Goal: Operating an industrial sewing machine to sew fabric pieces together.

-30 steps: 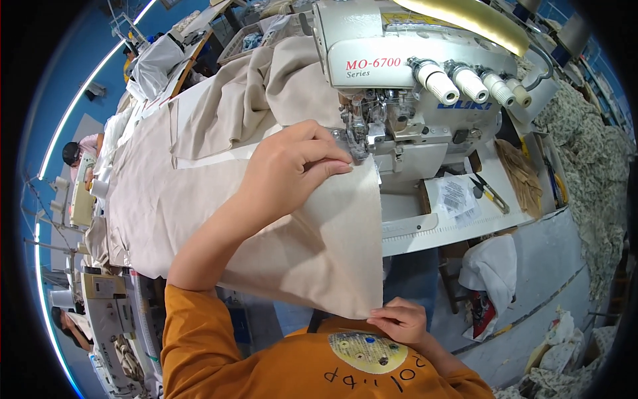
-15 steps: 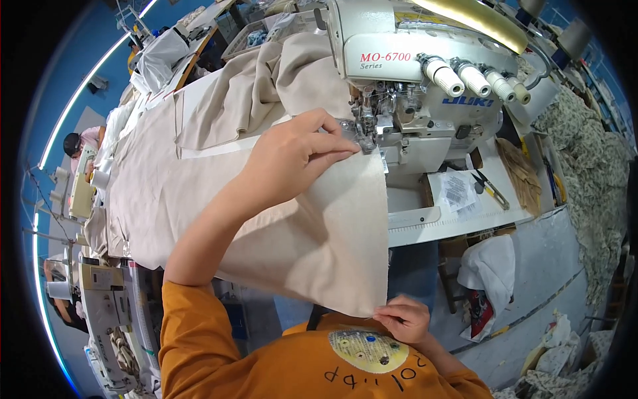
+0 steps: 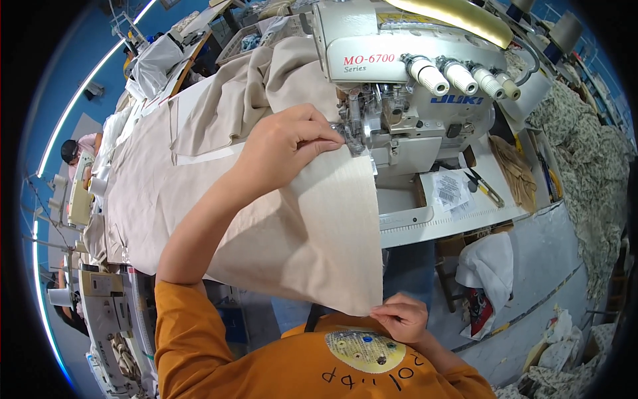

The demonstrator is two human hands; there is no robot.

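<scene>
A wide piece of beige fabric (image 3: 332, 219) drapes from a white overlock sewing machine (image 3: 359, 50) down to my lap. Beside the presser foot (image 3: 357, 136), my left hand (image 3: 282, 143) pinches the fabric's upper edge between thumb and fingers, wrist bent over the cloth. My right hand (image 3: 402, 318) is low, close to my orange shirt, with its fingertips closed on the bottom corner. Between the two hands the fabric's right edge runs fairly straight. The needle area looks smeared, so its fine parts cannot be made out.
Small thread snips (image 3: 485, 187) and white labels (image 3: 448, 191) lie on the machine table to the right. Patterned cloth (image 3: 575, 146) is heaped at far right. Other sewing machines (image 3: 103, 282) stand at left, where a person (image 3: 83, 149) sits. A plastic basket (image 3: 249, 41) stands behind.
The view has shifted slightly, so the machine appears farther left. Both hands keep their pinch on the fabric, the left one still beside the presser foot. The needle area is now blurred.
</scene>
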